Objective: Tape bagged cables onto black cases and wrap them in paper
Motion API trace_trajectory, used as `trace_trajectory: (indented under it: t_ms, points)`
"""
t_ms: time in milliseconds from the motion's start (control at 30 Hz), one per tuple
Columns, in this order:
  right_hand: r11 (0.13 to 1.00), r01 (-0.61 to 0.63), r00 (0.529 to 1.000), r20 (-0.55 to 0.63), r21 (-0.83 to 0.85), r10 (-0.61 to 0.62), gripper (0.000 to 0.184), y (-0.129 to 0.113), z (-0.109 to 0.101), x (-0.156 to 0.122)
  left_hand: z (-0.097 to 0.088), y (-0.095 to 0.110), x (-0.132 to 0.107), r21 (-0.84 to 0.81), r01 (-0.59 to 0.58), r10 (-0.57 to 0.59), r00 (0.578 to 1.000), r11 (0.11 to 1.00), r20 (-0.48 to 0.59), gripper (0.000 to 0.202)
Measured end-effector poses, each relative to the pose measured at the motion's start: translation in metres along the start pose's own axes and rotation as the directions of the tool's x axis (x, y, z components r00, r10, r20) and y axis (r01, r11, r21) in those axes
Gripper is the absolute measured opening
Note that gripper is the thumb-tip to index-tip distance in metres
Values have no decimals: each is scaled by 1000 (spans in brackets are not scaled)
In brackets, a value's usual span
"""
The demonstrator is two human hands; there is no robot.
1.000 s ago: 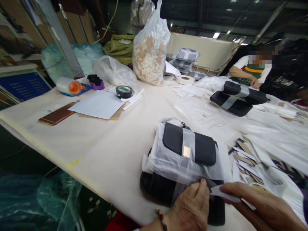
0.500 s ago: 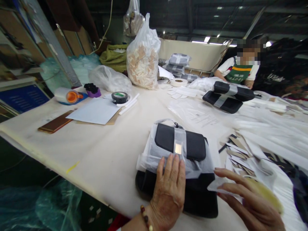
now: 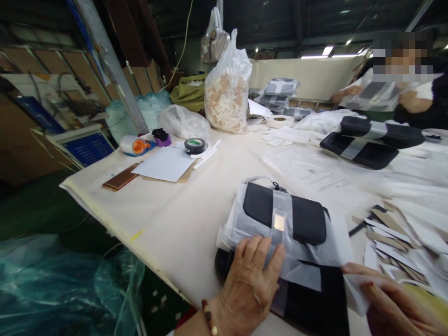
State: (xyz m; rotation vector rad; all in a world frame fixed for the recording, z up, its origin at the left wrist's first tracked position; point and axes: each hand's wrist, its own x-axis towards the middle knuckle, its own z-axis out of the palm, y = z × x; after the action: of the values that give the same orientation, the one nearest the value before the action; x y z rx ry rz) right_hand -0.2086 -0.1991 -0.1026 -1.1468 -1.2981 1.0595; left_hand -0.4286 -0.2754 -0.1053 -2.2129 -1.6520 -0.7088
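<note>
A black bag (image 3: pixel 308 294) lies in front of me on the table. Over its upper part is translucent white wrapping paper (image 3: pixel 231 228), with a small black pouch (image 3: pixel 304 217) on top and a strip of paper around the pouch's middle. My left hand (image 3: pixel 250 280) rests on the wrapping at the pouch's lower edge, fingers apart and slightly bent, holding nothing. At the bag's right side my right hand (image 3: pixel 395 298) pinches a small piece of translucent paper (image 3: pixel 357 294) between thumb and fingers. The right hand is partly cut off by the frame edge.
Paper and card strips (image 3: pixel 392 238) lie to the right. Beyond are black wrapped bags (image 3: pixel 360 149) and a co-worker (image 3: pixel 385 93) handling a wrapped item. A tape roll (image 3: pixel 194 146), white sheet (image 3: pixel 164 163) and brown phone-like slab (image 3: pixel 120 177) lie left. A scrap-filled plastic bag (image 3: pixel 227 93) stands behind.
The view has turned left, so things sit further right. My left fingers have bent more on the wrapping. My right hand has closed on the translucent piece. The co-worker now holds up a wrapped item.
</note>
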Motion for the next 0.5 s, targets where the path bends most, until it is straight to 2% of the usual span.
trace_trajectory:
  t_ms: [133,333,400,500]
  points:
    - [999,-23,1000,-10,30,23,21,2,-1,-2,-1,-8,-4,-31,-44,43,998,999,-35,43]
    - [990,-60,997,-49,130,67,23,7,-1,-3,8,0,9,18,36,-30,964,999,-264,30]
    - [976,-95,991,-76,197,112,26,8,-4,-1,7,3,13,35,63,-51,959,997,-278,27]
    - [944,-129,983,-89,304,163,28,17,-13,4,6,6,20,39,40,-30,970,998,-241,25]
